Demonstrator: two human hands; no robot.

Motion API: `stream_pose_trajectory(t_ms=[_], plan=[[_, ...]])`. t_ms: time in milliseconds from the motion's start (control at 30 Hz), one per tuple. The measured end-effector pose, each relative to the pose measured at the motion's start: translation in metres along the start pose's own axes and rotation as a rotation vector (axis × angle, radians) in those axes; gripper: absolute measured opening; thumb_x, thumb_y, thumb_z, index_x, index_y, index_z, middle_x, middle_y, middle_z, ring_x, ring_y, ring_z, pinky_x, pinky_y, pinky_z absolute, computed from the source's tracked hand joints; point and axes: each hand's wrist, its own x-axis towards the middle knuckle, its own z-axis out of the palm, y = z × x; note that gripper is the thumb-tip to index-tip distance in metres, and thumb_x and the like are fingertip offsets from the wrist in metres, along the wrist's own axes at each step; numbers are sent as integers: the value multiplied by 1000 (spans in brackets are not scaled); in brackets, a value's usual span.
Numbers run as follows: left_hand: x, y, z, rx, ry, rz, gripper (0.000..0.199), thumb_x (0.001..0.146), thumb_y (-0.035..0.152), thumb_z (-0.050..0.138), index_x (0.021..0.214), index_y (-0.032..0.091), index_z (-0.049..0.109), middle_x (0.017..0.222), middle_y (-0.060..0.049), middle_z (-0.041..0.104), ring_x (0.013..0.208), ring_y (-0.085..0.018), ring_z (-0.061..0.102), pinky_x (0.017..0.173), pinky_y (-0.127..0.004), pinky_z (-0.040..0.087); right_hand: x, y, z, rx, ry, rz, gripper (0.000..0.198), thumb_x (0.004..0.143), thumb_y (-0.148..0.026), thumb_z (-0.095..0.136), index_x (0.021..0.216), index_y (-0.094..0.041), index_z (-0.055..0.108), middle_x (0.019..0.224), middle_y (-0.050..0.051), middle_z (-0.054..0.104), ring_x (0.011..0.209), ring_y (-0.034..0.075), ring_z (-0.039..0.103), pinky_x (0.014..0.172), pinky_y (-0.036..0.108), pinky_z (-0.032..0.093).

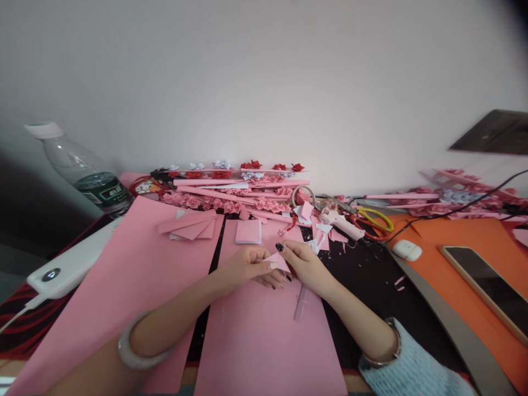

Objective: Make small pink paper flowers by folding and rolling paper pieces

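Between my two hands is a small folded piece of pink paper (277, 260). My left hand (253, 264) pinches its left side, the thumb lying on top. On the other side my right hand (304, 263) grips it with thumb and fingers; the fingertips of both hands are partly hidden beneath the paper. Under them lies a large pink sheet (268, 341). A narrow clear strip, perhaps a ruler (301, 303), sticks out below my right hand. Just beyond my hands sits a stack of square pink paper (248, 232).
Pink paper sheets (193, 224) lie at left, near a power bank (74, 261) and a water bottle (88, 170). Behind are paper flowers (231, 206), a glue gun (342, 223) and yellow-handled scissors (377, 219). At right are an earbud case (407, 250) and a phone (490, 286) on orange paper.
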Motion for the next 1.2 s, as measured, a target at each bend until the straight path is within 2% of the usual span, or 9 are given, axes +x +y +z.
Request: stream_pose_trajectory(t_ms=[100,200,367,533,767,1033,1200], plan=[[0,0,-1,-5,38,8,25,78,37,60,78,12,56,84,-12,71,77,-23,68,72,-35,52,-1,1,1,41,-64,3,40,86,-48,43,59,-20,39,43,-7,38,37,8,35,39,21,25],[1,-2,-2,-5,21,17,24,78,36,60,80,12,56,83,-12,71,75,-22,69,71,-34,52,-1,2,1,-7,-85,-24,38,84,-46,47,59,-19,38,46,-6,41,41,7,36,40,20,26],[2,-2,-2,8,7,19,25,78,36,60,81,11,56,84,-12,71,77,-23,68,73,-37,52,0,2,-1,-95,-72,-46,39,87,-42,43,57,-18,39,47,-5,42,43,7,36,43,20,28],[1,-1,-3,27,3,38,23,79,35,59,82,12,56,83,-11,70,77,-23,68,72,-37,52,0,2,-1,-69,-67,-15,44,90,-44,36,55,-18,41,44,-5,42,40,7,34,43,21,28],[3,-6,-4,61,7,76,22,79,33,57,83,12,57,77,-9,70,72,-21,68,70,-35,52,0,2,-1,-32,10,-31,33,85,-39,47,61,-19,39,49,-6,41,44,7,35,44,20,28],[5,-1,-3,156,244,270,20,82,31,52,83,12,59,74,-4,63,69,-13,60,66,-26,48,1,-1,-1,111,60,-13,32,84,-39,48,61,-17,45,48,-6,42,39,6,32,39,20,24],[6,-1,-2,157,264,316,17,80,29,56,86,14,60,77,-3,59,72,-12,56,67,-24,46,-2,-1,1,58,110,-39,33,87,-36,45,61,-16,48,46,-6,40,39,6,31,40,20,24]])
